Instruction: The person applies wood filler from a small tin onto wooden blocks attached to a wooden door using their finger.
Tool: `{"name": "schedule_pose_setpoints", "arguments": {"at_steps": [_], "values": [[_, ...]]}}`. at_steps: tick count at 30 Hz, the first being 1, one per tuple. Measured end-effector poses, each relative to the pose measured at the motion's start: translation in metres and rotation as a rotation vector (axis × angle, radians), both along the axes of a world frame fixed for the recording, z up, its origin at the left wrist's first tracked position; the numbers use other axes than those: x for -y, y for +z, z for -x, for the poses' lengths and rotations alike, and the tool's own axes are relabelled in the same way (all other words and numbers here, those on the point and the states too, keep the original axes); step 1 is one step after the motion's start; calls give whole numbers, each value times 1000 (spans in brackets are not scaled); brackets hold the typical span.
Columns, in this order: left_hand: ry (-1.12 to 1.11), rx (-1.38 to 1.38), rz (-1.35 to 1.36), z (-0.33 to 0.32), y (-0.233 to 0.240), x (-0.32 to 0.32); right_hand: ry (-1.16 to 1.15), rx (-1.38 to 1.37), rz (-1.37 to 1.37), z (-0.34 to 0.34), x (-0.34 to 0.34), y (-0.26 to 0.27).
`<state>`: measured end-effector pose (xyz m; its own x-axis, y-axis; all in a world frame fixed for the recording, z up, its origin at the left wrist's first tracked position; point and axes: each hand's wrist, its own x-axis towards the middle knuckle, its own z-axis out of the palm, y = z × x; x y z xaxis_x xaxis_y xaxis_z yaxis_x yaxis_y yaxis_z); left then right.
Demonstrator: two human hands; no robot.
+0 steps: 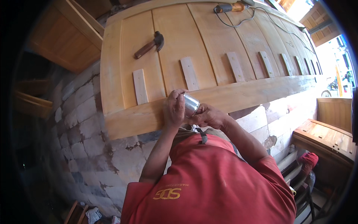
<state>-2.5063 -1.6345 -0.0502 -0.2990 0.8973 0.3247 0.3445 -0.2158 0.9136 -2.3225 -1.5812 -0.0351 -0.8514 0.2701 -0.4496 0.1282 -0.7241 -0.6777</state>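
My left hand [176, 107] is wrapped around a ribbed metal can [191, 104], which is tilted on its side above the near edge of a wooden panel door [134, 120]. At the lower right end of the can are the fingers of my right hand [208, 116]; what they grip there is hidden. On the door's boards lies a claw hammer [151, 45] with a wooden handle. A row of small wooden strips [189, 73] stretches along the door's near rail.
An orange and black angle grinder [230, 7] with a cord lies at the door's far edge. Other wooden panels [67, 36] stand at the left. A wooden cabinet piece [325, 137] is at the right, with a red cloth [309, 159] beside it. Worn tiles [86, 126] cover the floor.
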Motion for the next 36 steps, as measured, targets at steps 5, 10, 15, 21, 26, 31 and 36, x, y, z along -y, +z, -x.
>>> {"name": "schedule_pose_setpoints", "arguments": {"at_steps": [5,10,15,21,26,31,36], "values": [[56,112,89,-5,-6,-1,-108,-112,143,-4,3,-9],[270,266,7,6,-12,3,-337,-166,120,-17,-4,4],[483,555,17,32,-21,31,-437,77,-353,-30,-24,22],[612,96,13,55,-31,56,-440,395,-1118,-7,-66,-6],[559,24,52,44,-12,53,-436,372,-1503,23,-100,-22],[557,4,53,47,-18,56,-420,372,-1670,38,-115,-32],[558,-14,-52,49,-24,52,-430,422,-1550,32,-117,-26]]}}
